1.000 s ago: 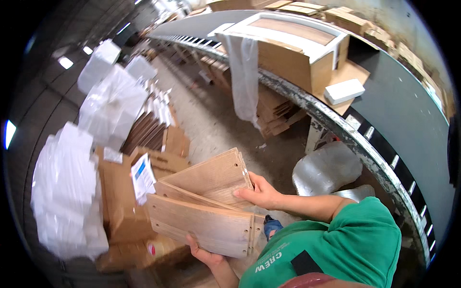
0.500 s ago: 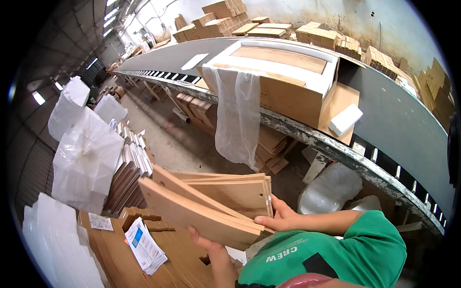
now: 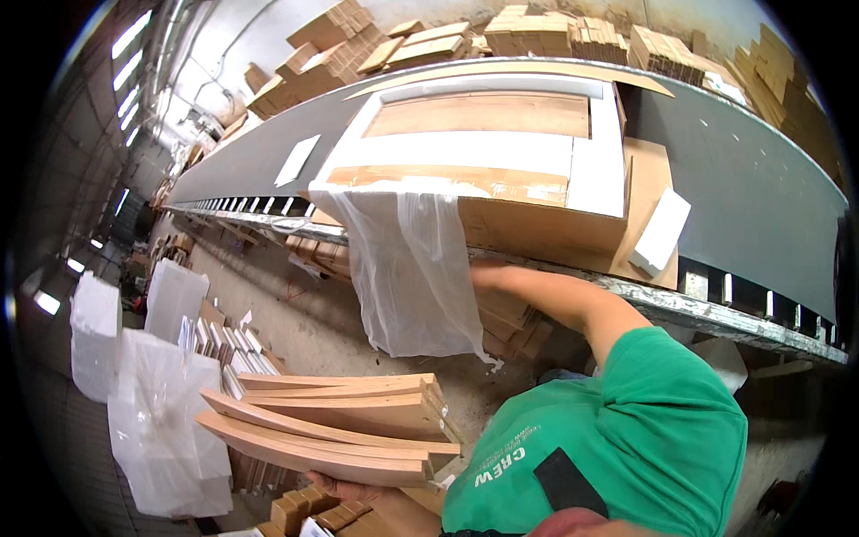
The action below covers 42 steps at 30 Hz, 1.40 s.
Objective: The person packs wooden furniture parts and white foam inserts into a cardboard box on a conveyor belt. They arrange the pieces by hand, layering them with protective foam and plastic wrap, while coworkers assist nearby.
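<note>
My left hand (image 3: 353,490) grips a stack of curved wooden boards (image 3: 340,421) from underneath, at the lower left. My right arm stretches up and forward. My right hand (image 3: 483,268) is at the edge of a clear plastic sheet (image 3: 403,268) that hangs from an open cardboard box (image 3: 537,228). Its fingers are hidden by the sheet. The box lies on a dark conveyor belt (image 3: 734,179) and holds flat wooden panels framed by white foam.
A white foam block (image 3: 660,233) lies on a cardboard flap beside the box. A white sheet (image 3: 297,161) lies further along the belt. Plastic-wrapped bundles (image 3: 161,421) and board stacks stand on the floor at left. Cartons (image 3: 537,36) are piled behind the belt.
My right hand has left the boards and reached up to the plastic sheet at the box. The boards now rest in my left hand alone. The view has swung toward the conveyor.
</note>
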### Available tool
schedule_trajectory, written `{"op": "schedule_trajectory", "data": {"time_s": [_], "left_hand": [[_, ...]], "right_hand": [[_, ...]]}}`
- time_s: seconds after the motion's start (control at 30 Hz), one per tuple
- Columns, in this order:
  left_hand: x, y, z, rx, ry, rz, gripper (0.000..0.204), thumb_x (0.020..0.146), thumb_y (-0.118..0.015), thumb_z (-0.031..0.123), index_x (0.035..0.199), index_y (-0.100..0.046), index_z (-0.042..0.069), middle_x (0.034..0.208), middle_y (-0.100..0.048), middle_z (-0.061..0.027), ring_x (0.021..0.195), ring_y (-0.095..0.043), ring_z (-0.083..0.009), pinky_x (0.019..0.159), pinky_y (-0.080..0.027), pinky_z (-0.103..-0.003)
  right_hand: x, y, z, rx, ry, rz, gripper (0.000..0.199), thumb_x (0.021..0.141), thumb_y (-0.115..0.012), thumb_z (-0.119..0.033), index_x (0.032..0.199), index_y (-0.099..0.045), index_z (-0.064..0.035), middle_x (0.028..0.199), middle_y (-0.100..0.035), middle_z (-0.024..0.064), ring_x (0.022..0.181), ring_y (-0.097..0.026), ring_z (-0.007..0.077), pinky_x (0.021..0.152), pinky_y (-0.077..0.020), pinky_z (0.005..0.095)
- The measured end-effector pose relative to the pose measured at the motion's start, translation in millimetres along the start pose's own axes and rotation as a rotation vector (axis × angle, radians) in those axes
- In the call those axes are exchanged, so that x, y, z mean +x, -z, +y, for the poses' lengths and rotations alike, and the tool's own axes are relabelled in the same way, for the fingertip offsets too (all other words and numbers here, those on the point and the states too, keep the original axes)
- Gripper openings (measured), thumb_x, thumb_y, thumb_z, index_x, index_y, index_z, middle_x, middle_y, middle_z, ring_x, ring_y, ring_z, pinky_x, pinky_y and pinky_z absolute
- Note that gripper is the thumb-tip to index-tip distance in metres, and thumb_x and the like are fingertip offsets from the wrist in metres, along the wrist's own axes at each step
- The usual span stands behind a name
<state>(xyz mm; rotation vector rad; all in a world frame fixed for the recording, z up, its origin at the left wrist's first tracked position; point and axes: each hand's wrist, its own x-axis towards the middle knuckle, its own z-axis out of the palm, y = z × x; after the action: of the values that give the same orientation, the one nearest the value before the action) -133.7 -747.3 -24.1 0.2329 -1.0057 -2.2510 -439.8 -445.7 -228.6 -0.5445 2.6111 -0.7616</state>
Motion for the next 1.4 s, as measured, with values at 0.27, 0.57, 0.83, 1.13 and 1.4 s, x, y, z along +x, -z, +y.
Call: {"op": "schedule_trajectory", "data": {"time_s": [0.27,0.57,0.83,1.13,1.4], "left_hand": [[111.1,-42.0,-21.2,0.000,0.054,-0.045,0.072,0.086,-0.048,0.055,0.140,-0.034,0.010,0.143,-0.036,-0.0111,0.129,-0.037,-0.0261,0.107,-0.033,-0.045],[272.1,-97.4,-56.3,-0.227,0.190,-0.034,0.068,0.090,-0.038,0.056,0.138,-0.038,0.007,0.141,-0.040,-0.0103,0.127,-0.040,-0.0246,0.107,-0.033,-0.041],[347.9,-58.5,-106.7,-0.313,0.369,-0.309,0.062,0.085,-0.058,0.043,0.133,-0.043,0.006,0.131,-0.050,-0.0139,0.118,-0.049,-0.0290,0.103,-0.039,-0.044],[340.2,-185.6,-143.2,-0.208,0.800,-0.379,0.051,0.083,-0.060,0.024,0.127,-0.047,0.000,0.122,-0.056,-0.0138,0.111,-0.053,-0.0296,0.096,-0.043,-0.044],[330.8,-273.6,-202.3,-0.137,1.054,-0.543,0.043,0.082,-0.062,0.015,0.119,-0.051,-0.003,0.111,-0.061,-0.0153,0.102,-0.058,-0.0280,0.091,-0.047,-0.043]], "right_hand": [[13.8,190.3,-207.9,-0.221,1.330,0.391,0.043,0.071,-0.059,-0.011,0.114,-0.057,-0.0113,0.122,-0.051,0.0174,0.109,-0.053,0.0303,0.081,-0.0488,0.0439],[72.7,414.4,69.6,0.485,-0.724,0.962,0.050,0.092,-0.044,-0.040,0.121,-0.047,0.0005,0.114,-0.055,0.0200,0.108,-0.057,0.0299,0.088,-0.0487,0.0398],[94.3,331.7,8.8,0.055,-0.293,0.458,0.044,0.091,-0.053,-0.040,0.118,-0.059,-0.0053,0.109,-0.063,0.0119,0.088,-0.063,0.0209,0.074,-0.0513,0.0339],[66.5,275.3,-177.6,0.985,0.019,-0.169,0.062,0.094,-0.041,-0.050,0.135,-0.038,-0.0029,0.126,-0.051,0.0147,0.105,-0.055,0.0186,0.089,-0.0472,0.0349],[49.1,254.8,-127.7,0.823,-0.093,0.262,0.063,0.087,-0.061,-0.032,0.137,-0.034,-0.0051,0.125,-0.051,0.0150,0.110,-0.053,0.0195,0.091,-0.0457,0.0355]]}}
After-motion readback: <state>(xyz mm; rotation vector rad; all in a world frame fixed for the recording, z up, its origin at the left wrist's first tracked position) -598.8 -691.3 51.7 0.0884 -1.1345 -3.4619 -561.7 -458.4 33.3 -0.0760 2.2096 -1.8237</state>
